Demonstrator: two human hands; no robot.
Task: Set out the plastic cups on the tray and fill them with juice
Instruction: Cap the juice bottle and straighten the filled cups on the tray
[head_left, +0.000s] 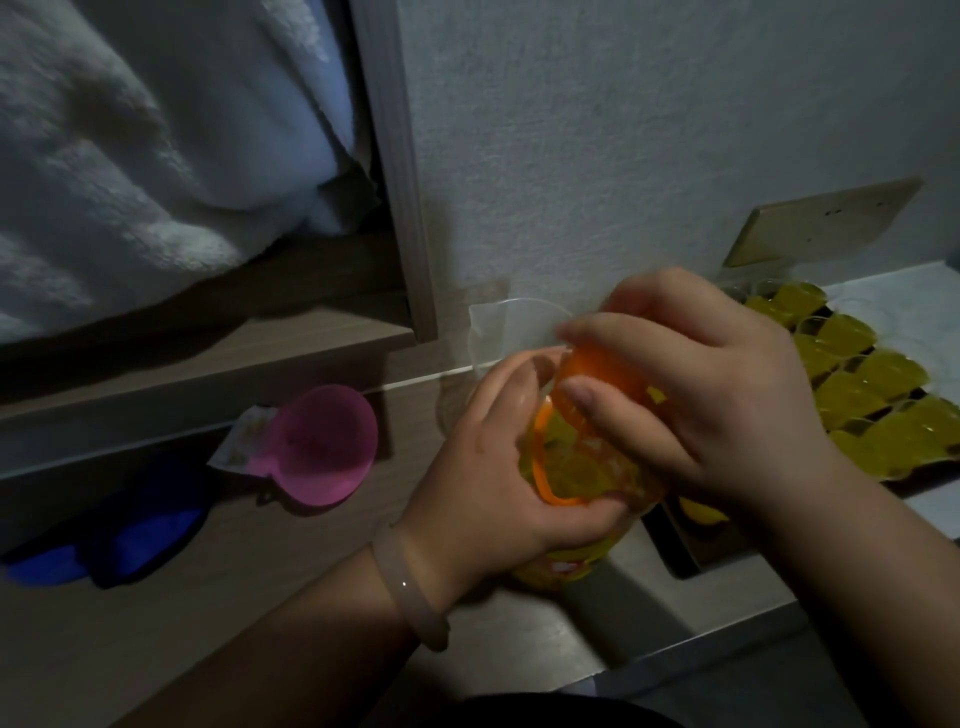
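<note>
L hand (498, 467) wraps the juice bottle (576, 467) at frame centre, fingers curled round its shoulder. R hand (701, 384) pinches the orange cap (597, 374) w/ thumb and fingertips at the neck. Can't tell if the cap is threaded, it looks tilted. Tray (691, 551) sits at 3 o'clock of the bottle, its cups (857, 395) filled yellow and packed tight.

Risks, imo:
- Bottle leans, so a loose cap could let juice run over the fingers and counter.
- R forearm is just beside the tray's near edge, and a jerk while twisting could bump it and slop the cups.
- Pink funnel (322, 447) at 9 o'clock is safely apart.
</note>
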